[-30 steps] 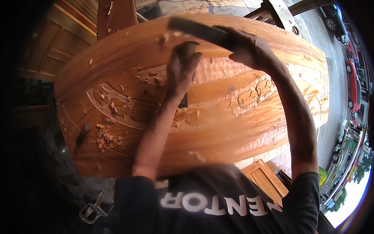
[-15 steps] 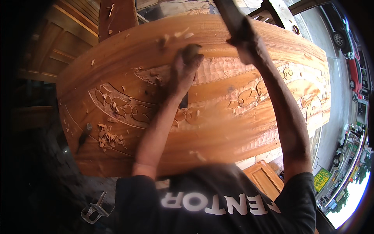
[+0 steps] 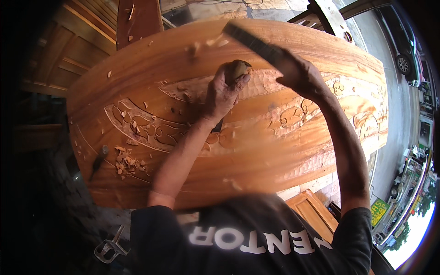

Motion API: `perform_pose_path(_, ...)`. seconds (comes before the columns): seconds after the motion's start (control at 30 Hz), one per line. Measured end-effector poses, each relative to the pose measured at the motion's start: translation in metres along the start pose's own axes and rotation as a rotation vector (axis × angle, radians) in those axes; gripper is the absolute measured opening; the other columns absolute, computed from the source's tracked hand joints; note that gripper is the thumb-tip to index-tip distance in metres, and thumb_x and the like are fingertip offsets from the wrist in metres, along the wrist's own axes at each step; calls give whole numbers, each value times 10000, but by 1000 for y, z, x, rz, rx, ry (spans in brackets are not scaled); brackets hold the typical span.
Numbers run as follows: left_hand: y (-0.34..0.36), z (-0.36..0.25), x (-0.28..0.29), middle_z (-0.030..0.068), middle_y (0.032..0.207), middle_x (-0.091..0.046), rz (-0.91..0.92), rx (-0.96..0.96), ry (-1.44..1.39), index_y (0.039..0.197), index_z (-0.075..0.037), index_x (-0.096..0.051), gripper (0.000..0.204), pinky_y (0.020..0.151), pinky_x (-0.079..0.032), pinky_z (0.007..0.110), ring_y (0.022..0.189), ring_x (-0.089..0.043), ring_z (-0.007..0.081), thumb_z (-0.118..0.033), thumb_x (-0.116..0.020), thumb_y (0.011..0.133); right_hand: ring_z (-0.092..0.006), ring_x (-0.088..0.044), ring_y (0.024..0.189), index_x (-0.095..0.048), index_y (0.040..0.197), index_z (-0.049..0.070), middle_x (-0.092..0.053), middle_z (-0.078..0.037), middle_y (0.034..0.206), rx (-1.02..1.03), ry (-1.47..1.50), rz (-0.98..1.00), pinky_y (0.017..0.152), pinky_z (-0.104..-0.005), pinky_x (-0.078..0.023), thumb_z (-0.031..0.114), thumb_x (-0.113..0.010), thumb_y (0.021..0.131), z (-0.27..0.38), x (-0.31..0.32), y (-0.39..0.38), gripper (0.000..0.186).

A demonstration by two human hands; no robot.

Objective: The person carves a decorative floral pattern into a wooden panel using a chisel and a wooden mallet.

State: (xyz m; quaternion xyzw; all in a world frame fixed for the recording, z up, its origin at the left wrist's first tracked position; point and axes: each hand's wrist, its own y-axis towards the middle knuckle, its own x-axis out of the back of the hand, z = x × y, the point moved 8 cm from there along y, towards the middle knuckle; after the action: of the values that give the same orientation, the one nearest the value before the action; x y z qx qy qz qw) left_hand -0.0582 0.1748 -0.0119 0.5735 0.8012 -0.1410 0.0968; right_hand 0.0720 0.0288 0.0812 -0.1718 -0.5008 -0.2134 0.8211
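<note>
My left hand [image 3: 222, 91] is closed round a chisel, its rounded wooden handle end [image 3: 241, 68] showing above the fist. The chisel's dark flat blade [image 3: 218, 126] comes out below my wrist, over the carved wooden panel [image 3: 197, 172]; whether its edge touches the wood is hidden. In my right hand [image 3: 300, 75] I grip a dark flat bar [image 3: 252, 43], slightly blurred, which points up and left. Its far end is beyond the chisel handle and apart from it. Carved leaf scrolls [image 3: 142, 126] and a textured, gouged band [image 3: 263, 82] run across the panel.
Wood chips [image 3: 128, 161] lie heaped on the panel's left part, beside another handled tool [image 3: 101, 158]. A metal clamp-like piece [image 3: 111, 247] is at lower left. Panelled wooden doors [image 3: 68, 50] stand at far left. On the right is a street with a parked dark car [image 3: 403, 59].
My right hand has come nearer and slightly right, and the bar has swung down leftward toward the chisel handle. My left hand has shifted slightly right and nearer with the chisel.
</note>
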Motion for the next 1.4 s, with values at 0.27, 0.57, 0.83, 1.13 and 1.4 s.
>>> perform_pose_path(0.27, -10, -58, 10, -11, 770, -573, -67, -50, -36, 1199, -134, -593, 360, 355, -297, 204, 445, -427, 30, -480, -561, 1105, -339, -716, 1191, -436, 1595, 290, -704, -149, 1364, -272, 185, -164, 995, -453, -596, 135, -861, 813, 9, 12, -37, 904)
perform_pose_path(0.57, 6, -30, 51, -26, 714, -528, -227, -194, -51, 1155, -140, -588, 292, 369, -294, 206, 443, -414, 37, -415, -648, 1079, -292, -709, 1216, -489, 1554, 177, -717, -155, 1339, -193, 214, -355, 989, -424, -570, 147, -896, 808, 30, 39, -7, 850)
perform_pose_path(0.83, 11, -20, 51, -42, 672, -503, -141, -171, -52, 1185, -122, -598, 356, 384, -298, 219, 445, -403, 42, -447, -671, 1059, -351, -689, 1214, -437, 1586, 259, -700, -133, 1334, 109, -81, 47, 1024, -454, -578, 202, -838, 851, 51, -11, 61, 840)
perform_pose_path(1.13, -1, -18, 47, -41, 703, -520, -168, -174, -47, 1132, -118, -559, 312, 410, -333, 216, 476, -428, 39, -405, -665, 1071, -349, -748, 1087, -421, 1557, 210, -744, -171, 1177, 100, -121, 164, 907, -455, -629, 154, -836, 824, 52, -18, 68, 844)
perform_pose_path(1.4, -9, -21, 46, -36, 706, -519, -235, -183, -60, 1100, -110, -513, 228, 415, -341, 207, 478, -433, 37, -307, -628, 1099, -341, -721, 1149, -444, 1582, 243, -696, -168, 1318, 101, -69, 32, 957, -439, -607, 144, -833, 833, 55, -2, 57, 850)
